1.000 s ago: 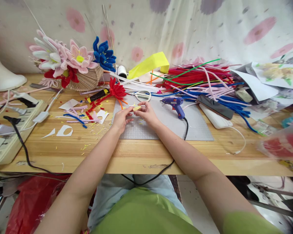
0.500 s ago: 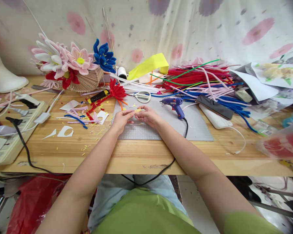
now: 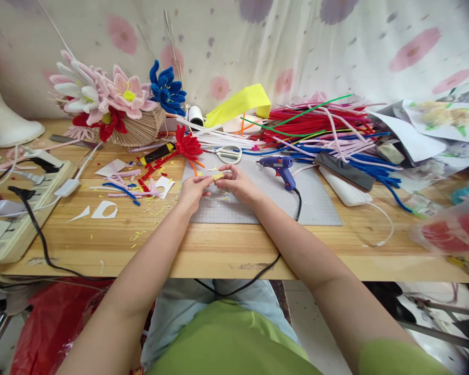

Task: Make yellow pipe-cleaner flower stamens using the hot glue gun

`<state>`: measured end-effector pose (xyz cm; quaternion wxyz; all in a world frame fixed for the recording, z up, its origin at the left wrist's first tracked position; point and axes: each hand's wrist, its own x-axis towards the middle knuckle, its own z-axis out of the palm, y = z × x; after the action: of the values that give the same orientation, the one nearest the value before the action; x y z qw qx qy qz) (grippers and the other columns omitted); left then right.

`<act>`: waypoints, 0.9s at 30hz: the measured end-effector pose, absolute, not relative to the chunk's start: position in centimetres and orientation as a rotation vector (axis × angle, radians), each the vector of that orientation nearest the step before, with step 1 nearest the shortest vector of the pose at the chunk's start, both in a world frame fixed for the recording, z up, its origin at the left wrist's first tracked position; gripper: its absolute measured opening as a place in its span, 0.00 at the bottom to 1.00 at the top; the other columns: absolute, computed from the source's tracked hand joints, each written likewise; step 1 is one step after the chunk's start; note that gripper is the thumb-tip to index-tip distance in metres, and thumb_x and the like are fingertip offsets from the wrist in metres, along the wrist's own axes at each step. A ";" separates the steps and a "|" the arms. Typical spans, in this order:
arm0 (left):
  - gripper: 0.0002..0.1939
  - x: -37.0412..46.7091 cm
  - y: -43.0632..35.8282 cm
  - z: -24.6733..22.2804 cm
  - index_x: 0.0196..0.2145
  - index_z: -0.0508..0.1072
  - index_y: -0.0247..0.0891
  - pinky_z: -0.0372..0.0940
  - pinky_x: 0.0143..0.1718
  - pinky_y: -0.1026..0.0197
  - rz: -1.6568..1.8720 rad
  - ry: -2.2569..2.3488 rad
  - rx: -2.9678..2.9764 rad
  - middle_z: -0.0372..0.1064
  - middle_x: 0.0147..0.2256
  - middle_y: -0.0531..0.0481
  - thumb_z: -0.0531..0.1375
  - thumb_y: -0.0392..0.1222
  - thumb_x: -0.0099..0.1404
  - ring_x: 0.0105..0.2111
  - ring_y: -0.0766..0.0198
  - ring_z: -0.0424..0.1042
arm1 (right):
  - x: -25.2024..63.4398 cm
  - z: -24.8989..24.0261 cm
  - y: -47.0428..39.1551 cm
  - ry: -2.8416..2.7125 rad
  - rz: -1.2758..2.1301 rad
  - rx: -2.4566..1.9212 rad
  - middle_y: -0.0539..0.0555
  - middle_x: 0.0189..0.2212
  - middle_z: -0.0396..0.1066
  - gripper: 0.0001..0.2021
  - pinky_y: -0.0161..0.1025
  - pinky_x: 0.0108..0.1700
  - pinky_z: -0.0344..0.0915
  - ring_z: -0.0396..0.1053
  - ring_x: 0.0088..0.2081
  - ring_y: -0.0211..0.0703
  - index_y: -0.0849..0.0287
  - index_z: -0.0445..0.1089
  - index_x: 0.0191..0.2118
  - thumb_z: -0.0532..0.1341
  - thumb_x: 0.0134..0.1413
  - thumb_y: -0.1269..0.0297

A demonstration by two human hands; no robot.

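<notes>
Bright, even light; faint shadows; edges stretched; plastic bag point(image 3: 453, 229) at right blurred.

Backdrop cloth point(image 3: 297, 39): pale, flower-printed in pink and mauve, hanging in folds beyond the left hand point(image 3: 192, 194) and right hand point(image 3: 240, 185).
Wooden table point(image 3: 113, 237): light-grained, reaching out to both sides of the hands, scuffed along its near edge.
Tiled floor point(image 3: 316, 323): pale, well below the right hand.
Light: soft, fairly even.
</notes>
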<state>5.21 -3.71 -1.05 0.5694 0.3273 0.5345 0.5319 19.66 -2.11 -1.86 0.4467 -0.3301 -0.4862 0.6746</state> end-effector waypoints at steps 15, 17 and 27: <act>0.16 5.5 -3.8 -1.0 0.22 0.74 0.34 0.53 0.17 0.71 1.274 1.231 0.791 0.66 0.24 0.52 0.70 0.44 0.35 0.25 0.71 0.62 | 18.8 -2.4 -2.1 -1.202 1.459 -0.855 0.42 0.23 0.69 0.22 0.35 0.35 0.63 0.67 0.27 0.33 0.55 0.57 0.36 0.68 0.33 0.63; 0.16 5.5 -3.8 -1.0 0.23 0.75 0.34 0.55 0.17 0.71 1.269 1.236 0.796 0.67 0.25 0.51 0.70 0.44 0.35 0.26 0.71 0.62 | 18.7 -2.6 -2.0 -1.203 1.408 -0.871 0.42 0.23 0.68 0.21 0.34 0.34 0.63 0.67 0.27 0.33 0.54 0.57 0.36 0.67 0.34 0.62; 0.13 5.5 -3.8 -1.0 0.24 0.75 0.34 0.56 0.17 0.71 1.258 1.297 0.835 0.69 0.25 0.50 0.69 0.43 0.38 0.25 0.70 0.64 | 18.8 -2.2 -2.1 -1.226 1.330 -0.930 0.43 0.25 0.67 0.19 0.35 0.34 0.64 0.66 0.28 0.33 0.55 0.58 0.36 0.66 0.37 0.59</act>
<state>5.54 -3.76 -1.01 0.5442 0.3519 0.5466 0.5303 18.77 -2.09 -2.22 0.5258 -0.3889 -0.5127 0.5563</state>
